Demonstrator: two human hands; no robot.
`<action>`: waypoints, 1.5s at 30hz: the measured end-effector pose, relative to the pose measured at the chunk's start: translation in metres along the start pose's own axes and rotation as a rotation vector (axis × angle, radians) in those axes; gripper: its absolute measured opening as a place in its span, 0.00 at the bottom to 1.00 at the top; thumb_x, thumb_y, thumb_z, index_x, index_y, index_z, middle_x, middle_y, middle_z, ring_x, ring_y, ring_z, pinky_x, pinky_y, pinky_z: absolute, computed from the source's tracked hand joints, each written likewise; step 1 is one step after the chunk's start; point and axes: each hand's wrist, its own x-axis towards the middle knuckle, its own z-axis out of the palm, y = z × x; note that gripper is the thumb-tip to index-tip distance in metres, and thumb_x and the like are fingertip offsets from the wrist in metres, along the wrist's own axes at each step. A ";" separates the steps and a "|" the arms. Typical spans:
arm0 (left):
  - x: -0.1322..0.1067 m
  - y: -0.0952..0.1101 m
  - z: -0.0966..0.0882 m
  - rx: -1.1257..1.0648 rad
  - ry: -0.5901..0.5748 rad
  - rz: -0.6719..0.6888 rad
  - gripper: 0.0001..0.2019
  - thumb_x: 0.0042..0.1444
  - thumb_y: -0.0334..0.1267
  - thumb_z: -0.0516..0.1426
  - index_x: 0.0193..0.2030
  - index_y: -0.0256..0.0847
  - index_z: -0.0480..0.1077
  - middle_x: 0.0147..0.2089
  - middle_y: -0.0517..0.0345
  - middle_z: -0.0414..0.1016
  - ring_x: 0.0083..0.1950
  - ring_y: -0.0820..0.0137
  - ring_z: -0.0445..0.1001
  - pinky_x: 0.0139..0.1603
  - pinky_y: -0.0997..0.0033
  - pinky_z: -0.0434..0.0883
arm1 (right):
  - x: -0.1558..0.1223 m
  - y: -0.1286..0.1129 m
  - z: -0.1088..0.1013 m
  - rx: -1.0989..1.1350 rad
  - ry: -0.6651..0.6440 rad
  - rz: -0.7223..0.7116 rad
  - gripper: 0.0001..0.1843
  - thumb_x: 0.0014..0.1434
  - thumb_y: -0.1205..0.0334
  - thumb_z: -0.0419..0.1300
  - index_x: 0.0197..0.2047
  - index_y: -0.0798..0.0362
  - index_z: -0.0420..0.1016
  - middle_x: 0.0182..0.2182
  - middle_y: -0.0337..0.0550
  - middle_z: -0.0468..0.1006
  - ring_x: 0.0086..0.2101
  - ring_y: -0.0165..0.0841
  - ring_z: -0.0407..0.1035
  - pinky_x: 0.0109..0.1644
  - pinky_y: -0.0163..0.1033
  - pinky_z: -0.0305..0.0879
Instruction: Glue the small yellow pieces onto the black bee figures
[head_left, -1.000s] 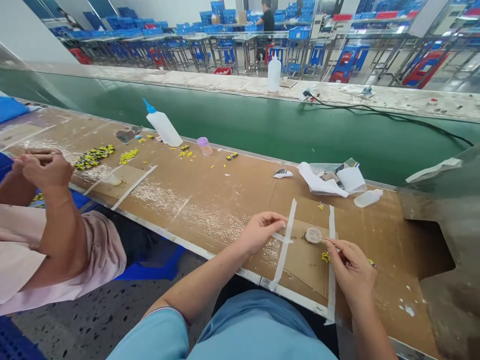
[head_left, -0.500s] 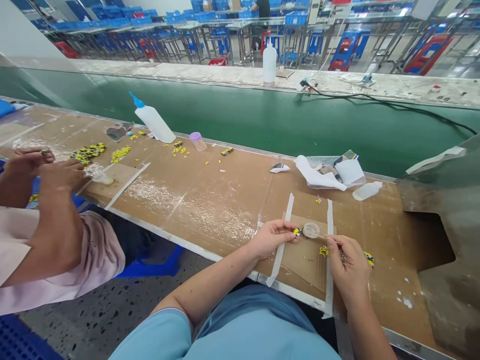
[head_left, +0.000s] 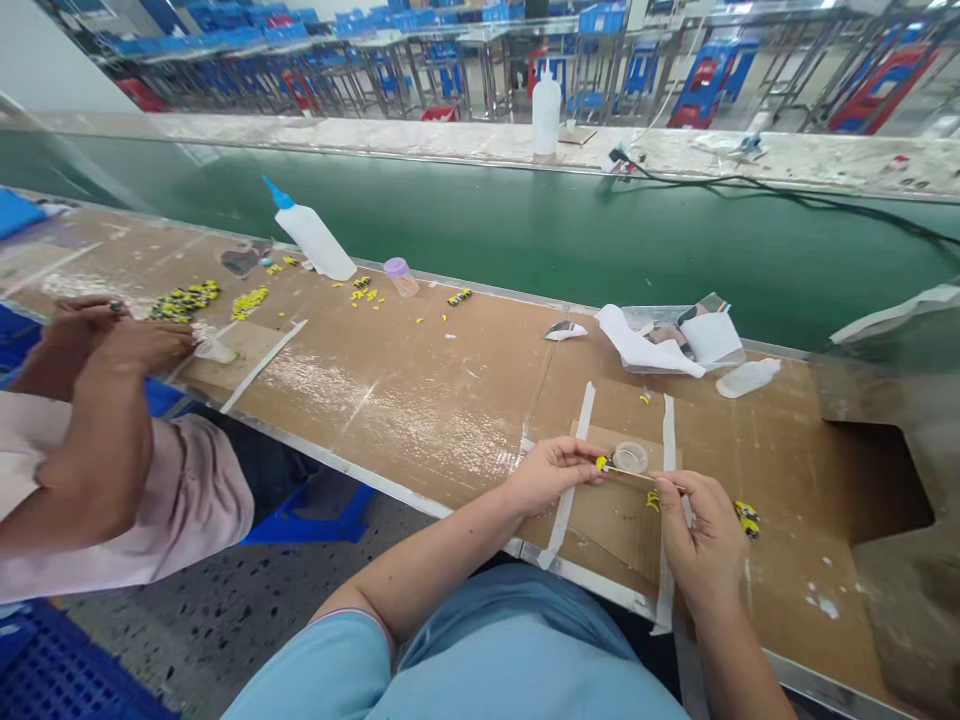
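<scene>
My left hand (head_left: pixel 556 474) pinches a small yellow and black piece (head_left: pixel 602 463) between thumb and fingertips. A thin stick (head_left: pixel 636 473) is gripped in the closed fingers of my right hand (head_left: pixel 703 535). Its tip reaches leftward to the piece, and whether it touches is too small to tell. Just behind the stick stands a small clear round dish (head_left: pixel 631 456) on a taped cardboard mat (head_left: pixel 611 530). Several small yellow parts (head_left: pixel 652 500) lie by my right fingertips, partly hidden. More yellow and black pieces (head_left: pixel 746 518) lie right of that hand.
A co-worker's hands (head_left: pixel 139 345) work at the left near yellow and black pieces (head_left: pixel 187 299). A blue-tipped white bottle (head_left: pixel 316 241) and a purple-lidded jar (head_left: pixel 401 278) stand at the back edge. White paper (head_left: pixel 652 352) and a small bottle (head_left: pixel 748 378) lie behind my hands.
The stick's tip has moved left from the dish to the piece in my left hand. My whole view has shifted slightly; my left hand still holds the piece.
</scene>
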 end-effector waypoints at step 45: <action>0.001 -0.003 -0.002 0.006 -0.031 0.013 0.25 0.31 0.45 0.71 0.36 0.34 0.74 0.32 0.54 0.79 0.34 0.72 0.77 0.48 0.65 0.71 | 0.001 0.013 -0.008 -0.135 0.035 0.067 0.16 0.64 0.53 0.51 0.30 0.52 0.72 0.27 0.42 0.75 0.31 0.32 0.68 0.35 0.37 0.61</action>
